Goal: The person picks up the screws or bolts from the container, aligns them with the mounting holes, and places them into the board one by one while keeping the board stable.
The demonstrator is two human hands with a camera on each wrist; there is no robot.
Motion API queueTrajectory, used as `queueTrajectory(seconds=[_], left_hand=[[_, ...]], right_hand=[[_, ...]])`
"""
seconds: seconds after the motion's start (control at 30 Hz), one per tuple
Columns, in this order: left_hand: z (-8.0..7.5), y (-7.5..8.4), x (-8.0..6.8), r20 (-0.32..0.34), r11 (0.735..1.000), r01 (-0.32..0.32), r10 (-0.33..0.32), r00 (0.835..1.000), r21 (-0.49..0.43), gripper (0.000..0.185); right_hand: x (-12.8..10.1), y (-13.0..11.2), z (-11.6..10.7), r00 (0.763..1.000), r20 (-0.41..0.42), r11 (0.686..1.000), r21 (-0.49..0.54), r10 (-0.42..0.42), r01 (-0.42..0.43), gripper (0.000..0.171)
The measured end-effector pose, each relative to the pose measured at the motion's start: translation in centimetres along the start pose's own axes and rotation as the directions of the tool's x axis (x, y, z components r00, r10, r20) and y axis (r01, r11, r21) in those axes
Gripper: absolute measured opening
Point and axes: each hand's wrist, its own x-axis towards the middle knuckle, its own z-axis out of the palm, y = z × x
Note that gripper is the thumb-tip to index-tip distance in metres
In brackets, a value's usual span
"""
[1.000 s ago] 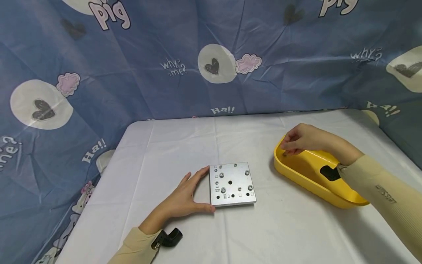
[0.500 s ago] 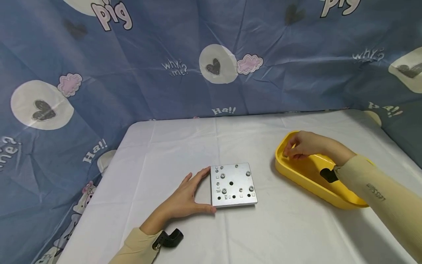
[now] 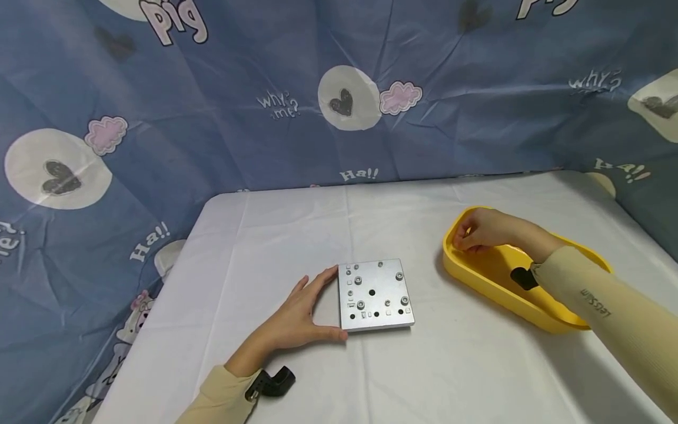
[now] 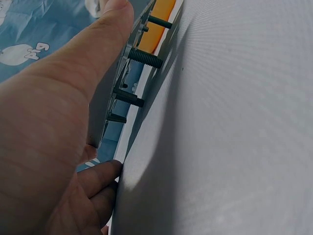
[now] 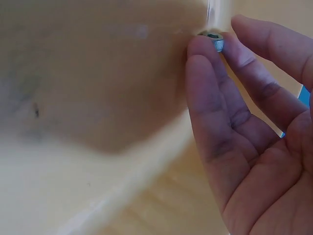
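A square silver metal plate [image 3: 378,280], with several socket-head screws and dark holes in its top, lies mid-table. My left hand [image 3: 296,318] holds it at the left side, thumb at the near corner and a finger at the far corner. In the left wrist view, threaded screw shanks [image 4: 145,58] stick out under the plate, beyond my thumb [image 4: 107,29]. My right hand [image 3: 484,229] reaches into the left end of a yellow tray [image 3: 503,297]. In the right wrist view, a small socket-head screw [image 5: 216,43] sits between the fingertips, its shank hidden.
White cloth [image 3: 286,224] covers the table, and a blue printed curtain [image 3: 238,147] hangs behind it. A black wrist camera [image 3: 278,381] sits at the left cuff, another black one [image 3: 523,278] at the right cuff, over the tray.
My right hand has gone down from the tray's rim to inside its left end, fingertips now around the screw. The left hand and the plate have stayed in place.
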Motion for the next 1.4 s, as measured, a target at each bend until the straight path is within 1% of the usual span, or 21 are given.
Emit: queueTrajectory(seconds=[0.2,0.33,0.43,0.7,0.97,1.1,1.23,1.4], left_hand=[[0.0,0.1,0.0,-0.008,1.000,0.009,-0.009,1.000,0.004,0.130],[0.0,0.2,0.0,-0.007,1.000,0.005,-0.005,1.000,0.002,0.130],[0.0,0.2,0.1,-0.004,1.000,0.005,-0.005,1.000,-0.001,0.131],[0.1,0.2,0.1,0.001,1.000,0.010,-0.010,1.000,-0.003,0.130],[0.1,0.1,0.0,0.004,1.000,0.023,-0.023,1.000,0.000,0.130],[0.1,0.1,0.0,0.004,1.000,0.030,-0.030,1.000,0.001,0.130],[0.0,0.2,-0.1,0.006,1.000,0.029,-0.029,1.000,-0.001,0.130],[0.0,0.3,0.0,0.007,1.000,0.028,-0.028,1.000,0.000,0.130]], right_hand=[[0.1,0.2,0.0,1.000,-0.021,1.000,-0.011,-0.014,0.014,0.016],[-0.1,0.5,0.0,1.000,-0.025,0.999,-0.038,-0.019,0.018,0.015],[-0.3,0.7,-0.1,1.000,-0.017,0.998,-0.054,-0.018,0.017,0.014],[-0.7,0.9,-0.1,1.000,0.005,0.999,-0.051,-0.002,0.002,0.015],[-1.0,1.6,-0.1,0.999,-0.054,0.991,-0.137,-0.007,-0.001,0.016],[-1.3,2.0,-0.2,0.997,-0.071,0.986,-0.165,-0.008,-0.004,0.014],[-1.6,2.4,-0.2,0.996,-0.088,0.986,-0.165,-0.011,-0.004,0.014],[-2.1,3.0,-0.3,0.992,-0.130,0.989,-0.147,0.002,-0.021,0.023]])
